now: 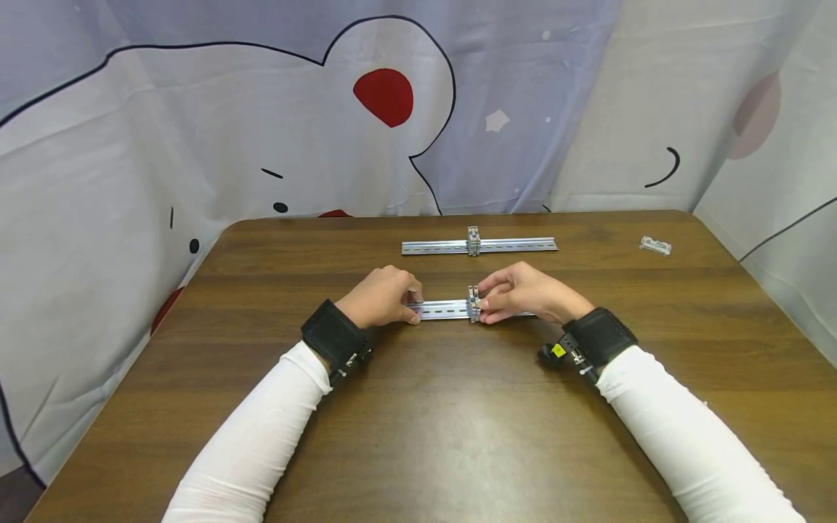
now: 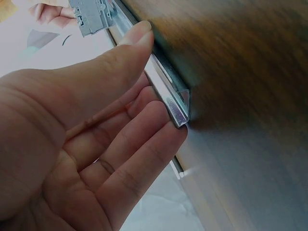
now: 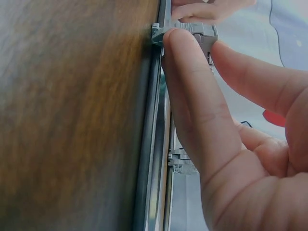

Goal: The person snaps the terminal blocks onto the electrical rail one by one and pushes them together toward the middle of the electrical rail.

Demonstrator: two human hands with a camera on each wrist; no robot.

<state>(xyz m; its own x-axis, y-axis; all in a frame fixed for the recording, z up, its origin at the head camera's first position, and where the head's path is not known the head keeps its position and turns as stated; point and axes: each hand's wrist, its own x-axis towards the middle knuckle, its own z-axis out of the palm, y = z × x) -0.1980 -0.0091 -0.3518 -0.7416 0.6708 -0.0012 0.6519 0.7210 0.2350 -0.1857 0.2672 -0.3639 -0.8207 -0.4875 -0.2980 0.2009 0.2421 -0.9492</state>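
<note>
A slotted metal DIN rail [image 1: 445, 310] lies in front of me, with a small stack of grey terminal blocks [image 1: 474, 303] clipped upright across it. My left hand [image 1: 386, 296] grips the rail near its left end; the left wrist view shows the thumb on one edge and curled fingers [image 2: 144, 134] on the other. Beside the blocks, my right hand [image 1: 523, 294] holds them from the right by its fingertips. In the right wrist view the fingers [image 3: 197, 96] partly cover the grey blocks [image 3: 204, 36]. The right hand also hides part of the rail.
Farther back, a second DIN rail [image 1: 516, 245] carries its own grey terminal blocks [image 1: 474, 241]. A loose pale block [image 1: 655, 245] lies flat at the back right of the wooden table [image 1: 418, 421]. A printed curtain [image 1: 261, 131] hangs behind the table.
</note>
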